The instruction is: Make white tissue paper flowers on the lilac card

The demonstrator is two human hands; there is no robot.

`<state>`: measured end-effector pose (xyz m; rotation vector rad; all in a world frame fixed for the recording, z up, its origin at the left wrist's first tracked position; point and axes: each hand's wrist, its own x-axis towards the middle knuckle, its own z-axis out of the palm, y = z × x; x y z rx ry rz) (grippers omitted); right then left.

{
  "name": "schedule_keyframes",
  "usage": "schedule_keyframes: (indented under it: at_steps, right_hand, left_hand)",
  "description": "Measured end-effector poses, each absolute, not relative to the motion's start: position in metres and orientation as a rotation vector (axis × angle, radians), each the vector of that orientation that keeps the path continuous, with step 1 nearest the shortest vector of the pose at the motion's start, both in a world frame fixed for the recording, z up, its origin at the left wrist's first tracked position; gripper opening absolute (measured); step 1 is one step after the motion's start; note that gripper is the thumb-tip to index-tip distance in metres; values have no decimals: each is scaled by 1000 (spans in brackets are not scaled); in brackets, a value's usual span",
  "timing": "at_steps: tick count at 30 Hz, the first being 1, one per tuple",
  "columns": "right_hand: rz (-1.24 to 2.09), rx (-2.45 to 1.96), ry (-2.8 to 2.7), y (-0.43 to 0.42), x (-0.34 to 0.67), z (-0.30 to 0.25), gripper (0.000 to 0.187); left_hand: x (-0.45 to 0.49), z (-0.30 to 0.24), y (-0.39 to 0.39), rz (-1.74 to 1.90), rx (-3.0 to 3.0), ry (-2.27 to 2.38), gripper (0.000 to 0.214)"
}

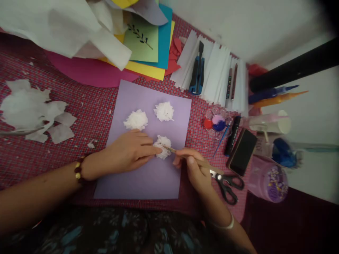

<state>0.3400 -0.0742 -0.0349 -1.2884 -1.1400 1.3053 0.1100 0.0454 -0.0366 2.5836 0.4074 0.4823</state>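
Observation:
A sheet of purple paper [137, 183] lies on the checked cloth in front of me. Two fluffy white paper flowers, the left one [136, 120] and the upper right one [164, 111], rest on it. The lower paper flower [166, 141] sits between my hands. My left hand [129, 150] lies on the sheet with fingers stretched out, the index fingertip touching the lower flower's edge. Held in my right hand [194, 167] is a thin wooden-handled paintbrush [203, 163], its tip at the flower's centre. The grip looks like a pinch between thumb and fingers.
Scissors [227, 187] lie just right of my right hand, near a phone [242, 151] and a small paint palette [218, 121]. A blue cutter [197, 72] rests on white paper strips [215, 77]. Cut white tissue pieces [23, 106] lie at left; coloured papers [148, 46] are stacked behind.

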Motion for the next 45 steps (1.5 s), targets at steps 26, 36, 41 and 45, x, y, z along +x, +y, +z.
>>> schedule_keyframes:
  at_steps: [26,36,41,45]
  right_hand:
    - [1229,-1407,-1147,-71,333,-33,25]
    - [1239,-1383,-1124,-72,335,-29,24]
    - [1204,-1410,-1271,-71,336,-24,24]
    - [1213,-1423,-1351,-69,337,-21,23]
  left_hand:
    - [109,-34,45,395,2619,418,19]
    - [112,-30,47,406,2593,434,20]
    - [112,-31,47,407,2554,429,21]
    - [112,-30,47,388,2542,440,20]
